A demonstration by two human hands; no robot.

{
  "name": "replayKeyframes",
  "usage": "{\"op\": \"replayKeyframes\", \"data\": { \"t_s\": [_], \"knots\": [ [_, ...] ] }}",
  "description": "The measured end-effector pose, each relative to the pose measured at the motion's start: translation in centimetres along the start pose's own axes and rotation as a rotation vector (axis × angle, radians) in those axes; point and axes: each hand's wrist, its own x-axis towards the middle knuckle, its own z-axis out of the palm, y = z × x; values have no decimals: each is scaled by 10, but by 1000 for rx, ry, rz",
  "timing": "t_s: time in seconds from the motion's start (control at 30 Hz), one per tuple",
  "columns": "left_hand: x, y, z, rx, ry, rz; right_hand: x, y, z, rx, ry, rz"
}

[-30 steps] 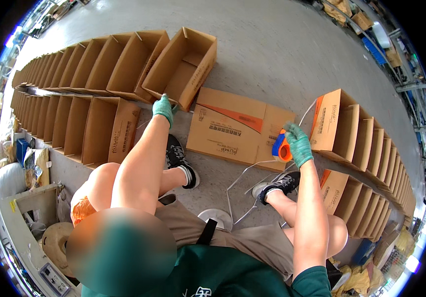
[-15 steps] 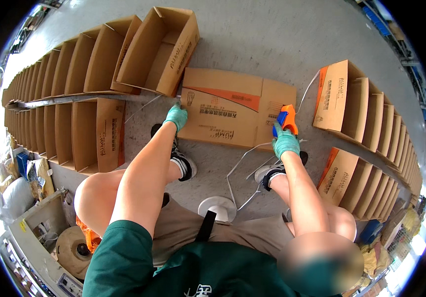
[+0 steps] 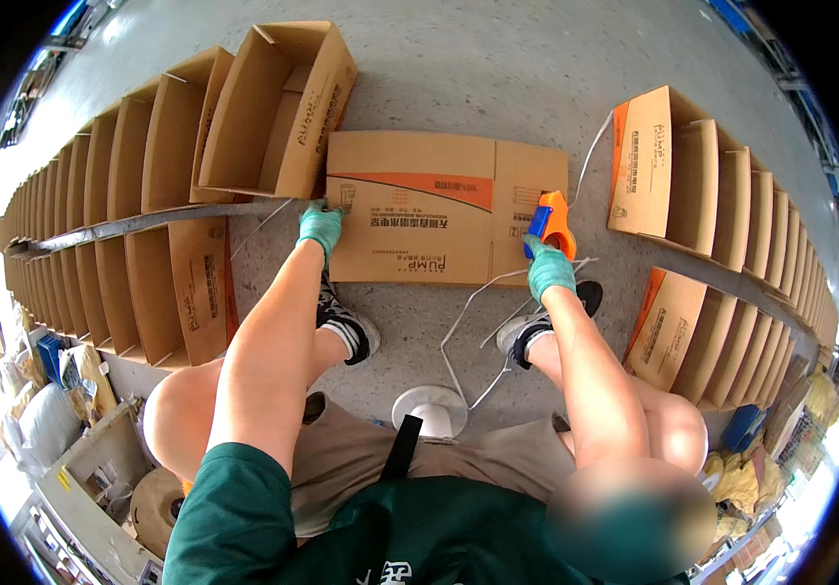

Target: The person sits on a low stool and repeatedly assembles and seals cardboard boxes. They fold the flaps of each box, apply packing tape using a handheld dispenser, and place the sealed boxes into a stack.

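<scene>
A flat, folded brown cardboard carton [image 3: 410, 229] with an orange stripe and dark print lies on the floor before my feet. My left hand [image 3: 320, 229], in a green glove, is closed at the carton's left edge, its fingertips partly hidden. My right hand [image 3: 549, 270], gloved the same, grips an orange and blue tape dispenser [image 3: 556, 222] over the carton's right end. The dispenser's underside and any contact with the carton cannot be made out.
Open cartons [image 3: 132, 156] stand in two long rows to the left, the nearest carton [image 3: 278, 107] beside the flat one. More cartons [image 3: 693, 175] line the right. White strapping [image 3: 449, 356] trails between my shoes near a round white disc [image 3: 429, 409].
The whole view has turned slightly. The flat carton and both hands now appear a little further left, and the carton looks more level. Both hands keep their hold.
</scene>
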Motion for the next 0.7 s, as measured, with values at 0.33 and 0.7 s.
{"op": "replayKeyframes", "data": {
  "t_s": [0.33, 0.7],
  "knots": [
    [-98, 103, -33, -361, 31, 333, -5, 26, 5, 223, 184, 298],
    [-145, 34, -69, -670, 333, 366, -13, 41, 16, 55, 107, -5]
  ]
}}
